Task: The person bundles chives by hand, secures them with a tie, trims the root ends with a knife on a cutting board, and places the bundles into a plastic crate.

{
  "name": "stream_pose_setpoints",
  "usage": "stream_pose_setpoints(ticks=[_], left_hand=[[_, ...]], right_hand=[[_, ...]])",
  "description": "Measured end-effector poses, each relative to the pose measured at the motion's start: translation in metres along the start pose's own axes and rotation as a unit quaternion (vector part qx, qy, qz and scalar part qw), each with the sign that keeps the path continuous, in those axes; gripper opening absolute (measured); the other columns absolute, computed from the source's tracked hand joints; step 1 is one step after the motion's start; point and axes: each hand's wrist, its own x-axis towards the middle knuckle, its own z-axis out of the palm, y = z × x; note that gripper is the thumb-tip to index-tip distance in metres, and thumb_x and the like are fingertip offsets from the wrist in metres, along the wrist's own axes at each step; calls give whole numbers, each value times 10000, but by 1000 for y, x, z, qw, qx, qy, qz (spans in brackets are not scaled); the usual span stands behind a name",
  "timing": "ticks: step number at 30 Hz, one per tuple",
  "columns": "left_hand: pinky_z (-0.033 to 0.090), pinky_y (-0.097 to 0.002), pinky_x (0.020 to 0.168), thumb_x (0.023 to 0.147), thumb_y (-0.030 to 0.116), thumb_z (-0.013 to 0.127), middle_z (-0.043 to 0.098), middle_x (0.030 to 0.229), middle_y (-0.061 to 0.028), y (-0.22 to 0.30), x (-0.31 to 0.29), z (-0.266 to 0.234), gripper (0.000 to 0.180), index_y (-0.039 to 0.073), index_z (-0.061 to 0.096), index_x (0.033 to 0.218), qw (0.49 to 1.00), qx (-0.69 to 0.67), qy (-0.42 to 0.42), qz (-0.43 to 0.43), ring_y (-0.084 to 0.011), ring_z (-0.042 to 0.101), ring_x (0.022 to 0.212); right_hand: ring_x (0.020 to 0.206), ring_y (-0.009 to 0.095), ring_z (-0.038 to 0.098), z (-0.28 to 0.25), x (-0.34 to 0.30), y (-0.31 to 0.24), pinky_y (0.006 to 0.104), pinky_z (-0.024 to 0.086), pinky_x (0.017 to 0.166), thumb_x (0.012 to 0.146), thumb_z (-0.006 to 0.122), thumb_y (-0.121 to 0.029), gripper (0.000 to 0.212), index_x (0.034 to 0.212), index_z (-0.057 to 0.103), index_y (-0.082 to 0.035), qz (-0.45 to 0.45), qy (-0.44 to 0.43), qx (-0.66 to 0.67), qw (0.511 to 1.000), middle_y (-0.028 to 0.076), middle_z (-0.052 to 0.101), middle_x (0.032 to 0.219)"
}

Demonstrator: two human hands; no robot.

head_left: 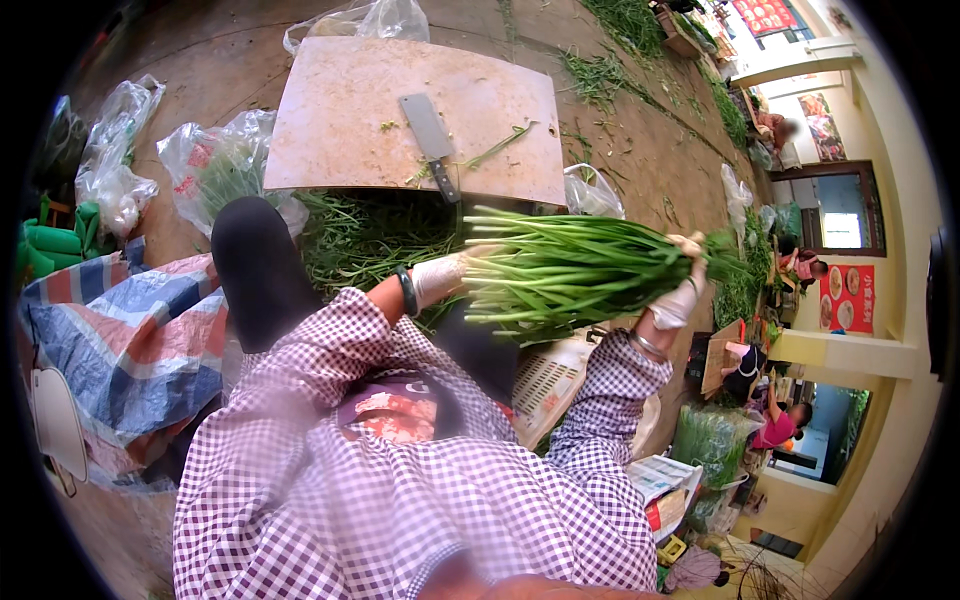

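A bunch of garlic chives (pixel 580 270) lies sideways in the air in front of me, its pale stem ends to the left and darker leaf tips to the right. My right hand (pixel 683 288), in a pale glove, is closed around the leafy end. At the stem ends, my left hand (pixel 442 277), also gloved, holds the bunch; its fingertips are partly hidden by the stems. Just beyond is a low pale board (pixel 340 120), bearing a cleaver (pixel 430 140) with a dark handle and a loose green stalk (pixel 500 145).
Cut greens (pixel 360 240) are heaped beneath the board's near edge. Clear plastic bags (pixel 225 165) stand left of it, above a striped woven sheet (pixel 130 340). A cream slatted basket (pixel 550 385) sits below the chives. Other people (pixel 775 425) are at the far right.
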Motion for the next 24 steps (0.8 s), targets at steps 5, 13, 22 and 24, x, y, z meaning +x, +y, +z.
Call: stream_pose_setpoints(ticks=[5, 13, 22, 24], left_hand=[[309, -493, 1141, 897, 421, 579, 412, 1483, -90, 32, -16, 40, 616, 129, 429, 1419, 940, -333, -57, -46, -220, 389, 1370], [574, -369, 634, 979, 505, 455, 606, 1261, -114, 32, -6, 45, 542, 138, 467, 1377, 936, -315, 137, -70, -269, 651, 1017], [552, -376, 651, 972, 395, 503, 631, 1205, -137, 29, -1, 49, 456, 74, 530, 1294, 930, -367, 16, 2, -260, 651, 982], [515, -406, 893, 976, 372, 516, 617, 1205, -132, 24, 1, 46, 402, 64, 574, 1227, 905, -421, 60, 4, -249, 594, 1098]], right_hand=[[856, 215, 585, -43, 13, -5, 379, 485, 894, 962, 544, -161, 162, 1017, 614, -25, 23, 35, 121, 992, 37, 643, 791], [777, 194, 613, -47, 22, 18, 317, 516, 800, 955, 553, -136, 169, 886, 639, -8, 30, 147, 47, 988, 71, 648, 810], [854, 253, 603, -41, 41, 28, 387, 519, 849, 939, 547, -143, 136, 913, 618, -30, 78, 47, 121, 988, 67, 642, 779], [852, 249, 608, -46, 48, 32, 372, 525, 836, 930, 558, -123, 122, 920, 624, -22, 89, 106, 120, 983, 72, 645, 779]])
